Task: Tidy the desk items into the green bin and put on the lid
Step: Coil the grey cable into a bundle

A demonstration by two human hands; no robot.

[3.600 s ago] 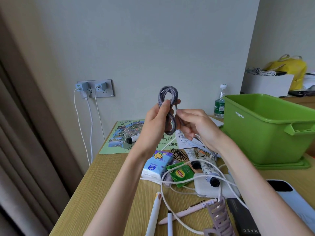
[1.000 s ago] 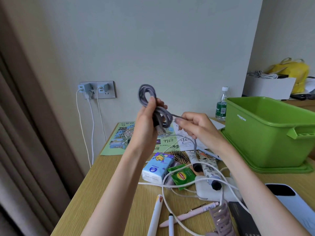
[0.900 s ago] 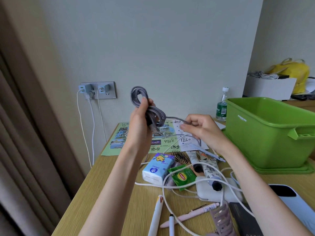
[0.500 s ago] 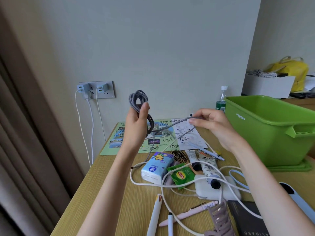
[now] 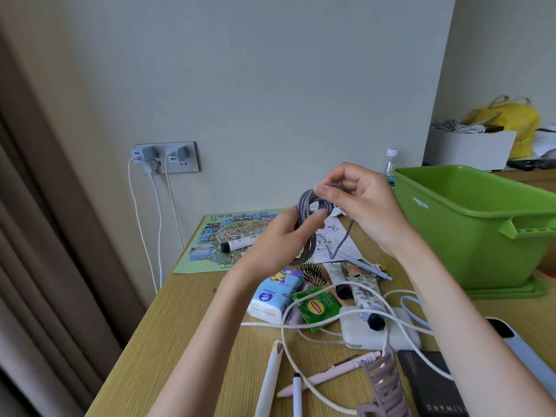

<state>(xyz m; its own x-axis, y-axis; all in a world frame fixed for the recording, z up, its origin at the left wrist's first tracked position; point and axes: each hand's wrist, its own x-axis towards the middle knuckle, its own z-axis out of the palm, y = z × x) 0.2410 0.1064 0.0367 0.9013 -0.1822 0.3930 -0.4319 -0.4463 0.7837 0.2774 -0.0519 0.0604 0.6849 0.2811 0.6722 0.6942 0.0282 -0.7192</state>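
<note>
Grey braided cable (image 5: 305, 203) is coiled in the left hand (image 5: 279, 245), fingers curled round the loops, while the right hand (image 5: 361, 200) pinches the free length just above that grip, the tail hanging below. Wrap that tail snugly round the coil's middle and tuck the end under so nothing springs loose; the green bin (image 5: 481, 236) stands open just right of both hands.

Soft, even light fills the room. The wall (image 5: 270, 85) is flatly lit, and shadows under the clutter on the worktop (image 5: 192, 326) are faint. The curtain (image 5: 45, 236) darkens toward the lower left corner. Wide-angle distortion bows its folds. The bin (image 5: 469, 236) shows a mild sheen on its rim, and fine detail is slightly soft throughout.
</note>
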